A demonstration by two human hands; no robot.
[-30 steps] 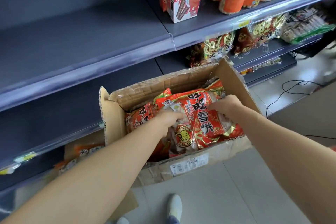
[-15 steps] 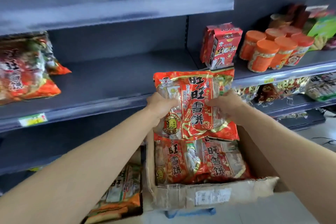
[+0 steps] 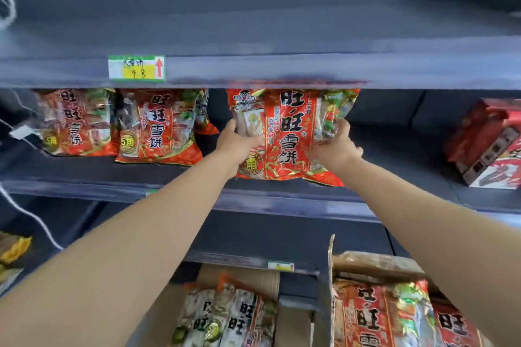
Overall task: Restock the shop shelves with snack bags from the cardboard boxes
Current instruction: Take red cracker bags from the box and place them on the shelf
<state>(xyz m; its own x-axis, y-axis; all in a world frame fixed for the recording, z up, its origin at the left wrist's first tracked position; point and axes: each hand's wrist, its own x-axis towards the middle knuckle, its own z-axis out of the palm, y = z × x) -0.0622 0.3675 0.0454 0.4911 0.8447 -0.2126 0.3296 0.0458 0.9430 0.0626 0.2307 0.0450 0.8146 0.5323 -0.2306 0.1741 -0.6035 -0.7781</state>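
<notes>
Since it left the cardboard box, the red rice-cracker bag, clamped between my left hand and right hand, had reached the middle shelf, nearly stocked.

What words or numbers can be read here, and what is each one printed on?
"旺旺雪饼": on the red snack bag gripped by the left hand and right hand, and on the shelved bag beside it.
"5角": round badge on that shelved bag.
"98": price tag on the shelf edge; the handwriting above it is blurred.
"旺旺": boxed bags below; rest cut off.
Held bag's small print: too small to read.
</notes>
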